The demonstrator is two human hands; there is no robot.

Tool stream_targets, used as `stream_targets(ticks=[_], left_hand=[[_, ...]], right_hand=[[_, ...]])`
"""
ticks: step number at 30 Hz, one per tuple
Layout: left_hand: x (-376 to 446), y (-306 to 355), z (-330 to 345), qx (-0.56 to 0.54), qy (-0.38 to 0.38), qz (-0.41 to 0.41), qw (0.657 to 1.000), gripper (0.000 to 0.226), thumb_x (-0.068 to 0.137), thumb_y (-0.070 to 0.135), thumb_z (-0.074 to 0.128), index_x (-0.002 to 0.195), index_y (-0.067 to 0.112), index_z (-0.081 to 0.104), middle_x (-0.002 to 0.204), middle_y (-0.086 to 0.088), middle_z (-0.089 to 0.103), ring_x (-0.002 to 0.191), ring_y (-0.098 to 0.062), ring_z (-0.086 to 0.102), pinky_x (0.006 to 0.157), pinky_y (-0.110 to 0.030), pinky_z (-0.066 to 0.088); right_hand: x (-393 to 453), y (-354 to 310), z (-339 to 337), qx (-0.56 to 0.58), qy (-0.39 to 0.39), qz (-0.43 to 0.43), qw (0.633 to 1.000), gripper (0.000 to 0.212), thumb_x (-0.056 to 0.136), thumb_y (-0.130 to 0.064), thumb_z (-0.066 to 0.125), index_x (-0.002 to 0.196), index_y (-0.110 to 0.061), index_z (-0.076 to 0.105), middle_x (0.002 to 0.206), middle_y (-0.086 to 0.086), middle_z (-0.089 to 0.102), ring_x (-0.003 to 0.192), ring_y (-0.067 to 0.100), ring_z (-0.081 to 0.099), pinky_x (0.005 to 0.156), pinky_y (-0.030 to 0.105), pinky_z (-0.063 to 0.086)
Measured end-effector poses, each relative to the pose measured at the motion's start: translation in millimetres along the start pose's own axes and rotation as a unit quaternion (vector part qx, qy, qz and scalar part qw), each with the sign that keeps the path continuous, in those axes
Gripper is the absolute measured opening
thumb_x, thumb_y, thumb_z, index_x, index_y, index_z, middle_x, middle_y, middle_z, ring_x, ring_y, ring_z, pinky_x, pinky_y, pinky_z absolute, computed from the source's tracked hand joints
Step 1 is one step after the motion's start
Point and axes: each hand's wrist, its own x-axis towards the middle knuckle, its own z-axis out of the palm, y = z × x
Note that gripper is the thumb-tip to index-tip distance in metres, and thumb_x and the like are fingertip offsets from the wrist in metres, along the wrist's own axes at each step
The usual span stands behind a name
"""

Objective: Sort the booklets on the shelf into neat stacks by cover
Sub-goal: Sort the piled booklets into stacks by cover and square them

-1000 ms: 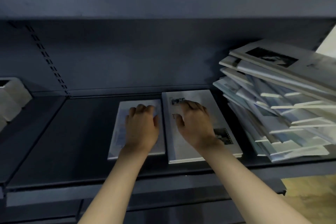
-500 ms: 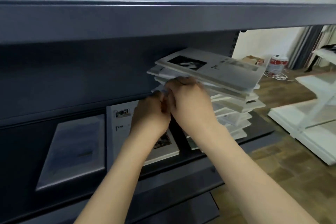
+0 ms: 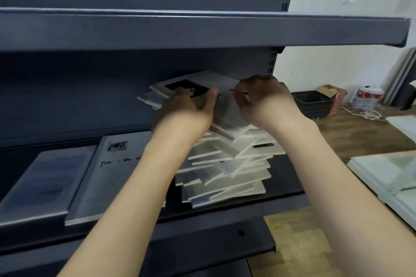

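Both hands are at the top booklet [image 3: 209,84] of the messy pile [image 3: 227,164]: the left hand [image 3: 186,108] lies flat on its cover, the right hand [image 3: 261,99] curls over its edge, probably lifting it toward the matching sorted stack [image 3: 108,177] left of the pile.

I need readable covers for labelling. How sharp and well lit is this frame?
Head view: the pile and grey booklet are motion-blurred; the shelf interior is dim, shading both hands; the title on the white booklet is partly legible.
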Motion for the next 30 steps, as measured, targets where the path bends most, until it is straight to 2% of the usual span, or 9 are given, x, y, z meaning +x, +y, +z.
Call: stream_targets(ticks=[3, 6, 8, 14, 17, 20, 24, 27, 30], left_hand=[[-2.3, 14.6, 8.9, 0.030, -0.008, -0.037, 0.999, 0.083, 0.080, 0.074, 0.036, 0.124, 0.004, 0.034, 0.107, -0.014, 0.061, 0.096, -0.035, 0.059, 0.081, -0.042, 0.050], [-1.3, 24.6, 10.7, 0.063, -0.015, -0.068, 0.996, 0.098, 0.075, 0.073, 0.048, 0.136, 0.001, 0.020, 0.111, -0.011, 0.059, 0.101, -0.033, 0.058, 0.086, -0.042, 0.050], [0.4, 27.0, 8.5, 0.047, -0.035, -0.087, 0.994, 0.099, 0.075, 0.066, 0.057, 0.139, 0.000, 0.020, 0.105, -0.007, 0.059, 0.101, -0.030, 0.059, 0.086, -0.040, 0.050], [10.7, 8.5, 0.2, -0.156, -0.043, -0.167, 0.973, 0.082, 0.065, 0.044, 0.079, 0.128, 0.003, 0.047, 0.112, -0.013, 0.064, 0.098, -0.027, 0.064, 0.080, -0.030, 0.052], [8.6, -4.5, -5.4, -0.272, -0.070, -0.202, 0.938, 0.047, 0.072, 0.030, 0.077, 0.110, 0.008, 0.060, 0.077, -0.006, 0.066, 0.057, -0.013, 0.063, 0.050, -0.020, 0.052], [4.3, -17.0, -11.2, -0.369, -0.105, -0.216, 0.898, 0.027, 0.082, 0.014, 0.066, 0.109, 0.009, 0.063, 0.091, -0.008, 0.071, 0.075, -0.017, 0.067, 0.063, -0.027, 0.058], [-0.9, -31.4, -20.4, -0.407, -0.114, -0.201, 0.884, 0.018, 0.091, 0.009, 0.052, 0.106, 0.015, 0.060, 0.090, -0.006, 0.069, 0.071, -0.019, 0.064, 0.052, -0.025, 0.053], [-4.3, -45.1, -25.6, -0.410, -0.038, -0.184, 0.892, 0.019, 0.090, 0.007, 0.054, 0.106, 0.015, 0.057, 0.086, -0.005, 0.064, 0.068, -0.020, 0.060, 0.052, -0.027, 0.052], [-10.8, -67.7, -35.0, -0.422, 0.015, -0.178, 0.889, 0.028, 0.090, 0.003, 0.052, 0.117, 0.009, 0.053, 0.084, -0.008, 0.062, 0.066, -0.020, 0.058, 0.040, -0.021, 0.049]], right_hand=[[5.4, 16.0, 0.6, -0.011, -0.024, 0.017, 1.000, 0.033, 0.094, -0.028, 0.036, 0.115, -0.022, 0.062, 0.116, 0.007, 0.059, 0.111, 0.031, 0.049, 0.083, 0.032, 0.034], [10.2, 30.5, 3.1, -0.003, -0.031, 0.039, 0.999, 0.032, 0.093, -0.027, 0.037, 0.113, -0.023, 0.061, 0.115, 0.008, 0.059, 0.112, 0.031, 0.049, 0.083, 0.033, 0.034], [13.0, 37.7, 4.0, 0.004, -0.036, 0.043, 0.998, 0.030, 0.093, -0.025, 0.037, 0.111, -0.022, 0.061, 0.112, 0.008, 0.060, 0.110, 0.032, 0.049, 0.081, 0.033, 0.034], [14.8, 42.7, 1.5, 0.030, -0.038, 0.030, 0.998, 0.027, 0.091, -0.024, 0.039, 0.106, -0.018, 0.061, 0.106, 0.010, 0.061, 0.105, 0.033, 0.051, 0.076, 0.032, 0.031], [16.3, 38.7, 1.6, 0.031, -0.037, 0.021, 0.999, 0.026, 0.091, -0.017, 0.039, 0.105, -0.017, 0.061, 0.103, 0.010, 0.061, 0.104, 0.033, 0.052, 0.074, 0.030, 0.031], [14.4, 33.2, 3.7, 0.066, -0.035, 0.016, 0.997, 0.023, 0.092, -0.016, 0.038, 0.104, -0.015, 0.058, 0.092, 0.007, 0.055, 0.094, 0.029, 0.052, 0.070, 0.029, 0.033], [8.7, 24.6, 5.1, 0.116, -0.032, 0.022, 0.992, 0.036, 0.093, -0.014, 0.038, 0.129, -0.015, 0.043, 0.117, 0.013, 0.053, 0.106, 0.036, 0.050, 0.071, 0.030, 0.034], [4.9, 19.1, 2.9, 0.158, -0.041, 0.023, 0.986, 0.052, 0.094, -0.016, 0.038, 0.144, -0.021, 0.027, 0.137, 0.013, 0.040, 0.117, 0.037, 0.046, 0.082, 0.035, 0.039], [3.2, 15.9, 0.4, 0.166, -0.052, 0.029, 0.984, 0.055, 0.093, -0.014, 0.038, 0.145, -0.022, 0.025, 0.141, 0.012, 0.037, 0.121, 0.036, 0.043, 0.088, 0.036, 0.039]])
